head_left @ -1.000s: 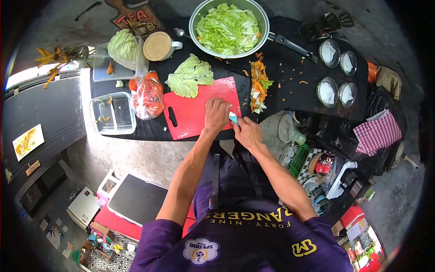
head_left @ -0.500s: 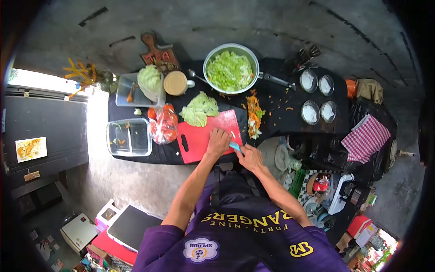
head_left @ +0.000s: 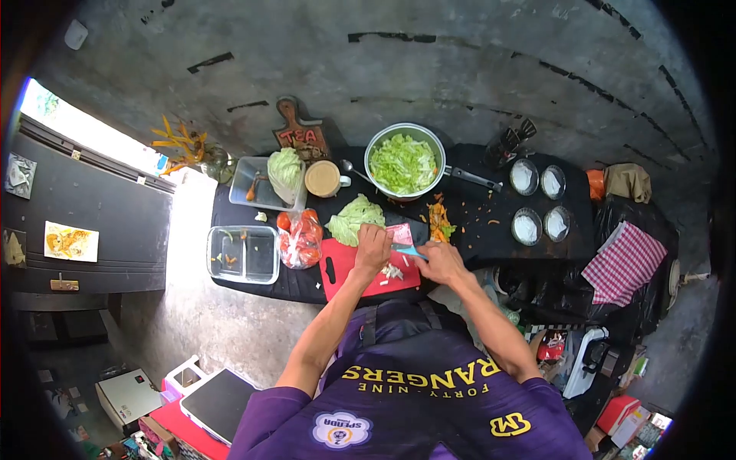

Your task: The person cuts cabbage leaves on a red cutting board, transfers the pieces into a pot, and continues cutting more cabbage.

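Observation:
My right hand [head_left: 443, 262] is closed round a blue knife [head_left: 410, 251] whose blade points left over the red cutting board [head_left: 349, 268]. Close to the blade, my left hand [head_left: 374, 247] has its fingers bent down at the board's upper part; what is under them is too hidden to name. White chopped bits [head_left: 392, 271] lie on the board below the knife. Cabbage leaves [head_left: 356, 219] rest at the board's top edge. Behind stands a pan [head_left: 371, 146] of shredded greens [head_left: 402, 165], and orange and green peelings [head_left: 439, 222] lie to its lower right.
Left of the board are a bag of tomatoes [head_left: 300, 239], a divided clear container [head_left: 211, 257], a cabbage [head_left: 285, 175] in another container and a mug [head_left: 323, 179]. Several foil-lined bowls [head_left: 525, 176] stand at the right. A wooden TEA board [head_left: 301, 139] leans at the wall.
The view has tilted upward, so the table sits lower. Both hands and the knife have moved toward the board's upper part, and the white bits now show below them.

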A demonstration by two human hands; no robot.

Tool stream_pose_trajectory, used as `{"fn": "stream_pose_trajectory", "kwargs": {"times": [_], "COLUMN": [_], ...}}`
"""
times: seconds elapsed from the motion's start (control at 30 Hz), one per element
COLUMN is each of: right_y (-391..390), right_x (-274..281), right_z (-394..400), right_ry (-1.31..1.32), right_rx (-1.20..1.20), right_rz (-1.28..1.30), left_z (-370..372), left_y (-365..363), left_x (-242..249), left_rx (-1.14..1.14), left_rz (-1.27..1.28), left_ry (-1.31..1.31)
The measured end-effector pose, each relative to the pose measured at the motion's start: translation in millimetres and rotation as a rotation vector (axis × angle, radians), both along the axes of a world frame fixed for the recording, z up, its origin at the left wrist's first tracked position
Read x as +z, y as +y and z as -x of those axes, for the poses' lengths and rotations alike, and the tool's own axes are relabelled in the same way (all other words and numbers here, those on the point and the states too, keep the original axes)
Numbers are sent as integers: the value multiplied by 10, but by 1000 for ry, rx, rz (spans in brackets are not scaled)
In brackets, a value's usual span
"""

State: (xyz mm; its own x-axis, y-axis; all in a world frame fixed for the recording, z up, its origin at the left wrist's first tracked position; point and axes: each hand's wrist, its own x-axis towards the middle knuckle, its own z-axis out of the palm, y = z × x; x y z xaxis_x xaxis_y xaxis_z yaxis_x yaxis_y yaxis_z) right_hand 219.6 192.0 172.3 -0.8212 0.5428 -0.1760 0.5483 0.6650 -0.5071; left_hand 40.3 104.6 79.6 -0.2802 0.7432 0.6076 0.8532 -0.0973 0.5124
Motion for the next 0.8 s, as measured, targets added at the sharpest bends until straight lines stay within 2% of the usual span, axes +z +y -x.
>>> {"fn": "stream_pose_trajectory", "kwargs": {"times": [0.13, 0.23, 0.33, 0.4, 0.47, 0.53, 0.63, 0.73, 0.8], "right_y": [486, 789, 1070, 1131, 1090, 1028, 980, 844, 741], "right_x": [415, 485, 178, 63, 112, 140, 165, 130, 58], "right_z": [150, 258, 361, 351, 367, 361, 359, 307, 228], "right_ry": [21, 131, 58, 42, 106, 96, 138, 220, 184], "right_rx": [-66, -163, -326, -407, -434, -480, -498, -493, -478], "right_rz": [-6, 41, 95, 132, 181, 170, 189, 206, 256], "left_z": [170, 331, 475, 427, 484, 536, 495, 369, 206], "left_y": [616, 1134, 1541, 1652, 1688, 1522, 1175, 681, 293], "left_x": [709, 767, 648, 445, 310, 421, 489, 492, 272], "left_rx": [-61, -104, -100, 26, 33, -90, -40, 97, 54], "left_rz": [-155, -106, 187, 284, 345, 374, 209, 194, 240], "left_ry": [271, 294, -102, -211, -298, -375, -414, -345, -311]}}
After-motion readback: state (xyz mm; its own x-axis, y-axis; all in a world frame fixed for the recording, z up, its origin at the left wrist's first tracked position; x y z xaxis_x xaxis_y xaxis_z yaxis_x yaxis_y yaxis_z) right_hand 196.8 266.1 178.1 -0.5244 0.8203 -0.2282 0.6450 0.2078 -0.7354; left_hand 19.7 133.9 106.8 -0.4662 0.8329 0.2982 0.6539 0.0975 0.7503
